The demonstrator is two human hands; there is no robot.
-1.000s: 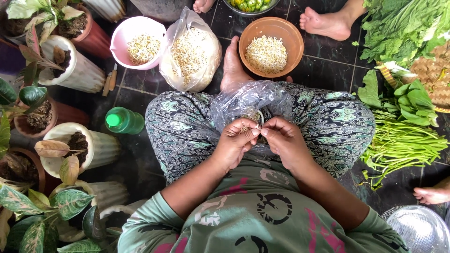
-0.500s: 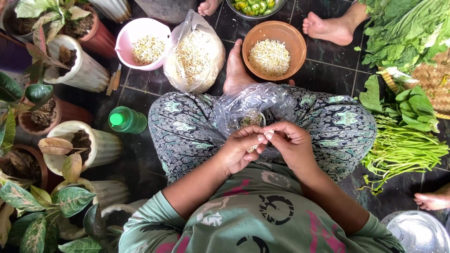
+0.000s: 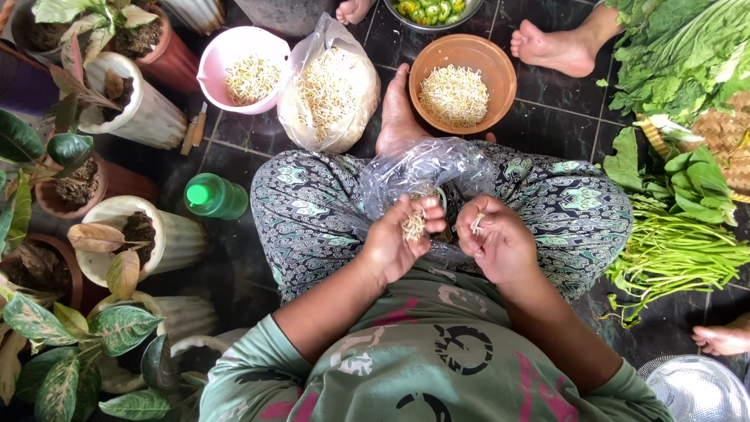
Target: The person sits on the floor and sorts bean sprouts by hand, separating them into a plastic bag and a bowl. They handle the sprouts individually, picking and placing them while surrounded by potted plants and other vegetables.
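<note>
I sit cross-legged on a dark tiled floor. My left hand [image 3: 398, 238] cups a small bunch of bean sprouts [image 3: 412, 225] over my lap. My right hand [image 3: 494, 238] pinches a single sprout [image 3: 476, 223] between thumb and finger. Both hands hover over a crumpled clear plastic bag [image 3: 426, 168] lying on my patterned trousers. Ahead stand a brown bowl [image 3: 500, 78] of sprouts, a pink bowl [image 3: 215, 66] with fewer sprouts, and an open plastic bag full of sprouts [image 3: 328, 90].
Potted plants [image 3: 117, 101] crowd the left side, with a green-capped bottle [image 3: 215, 197] beside my knee. Leafy greens [image 3: 680, 55] and long beans [image 3: 672, 258] lie at the right. Another person's bare foot [image 3: 555, 47] rests at the top, a metal bowl [image 3: 699, 391] bottom right.
My hands have parted. The left one turned palm up with a bunch of sprouts in it, and the right one drew away to the right holding one sprout.
</note>
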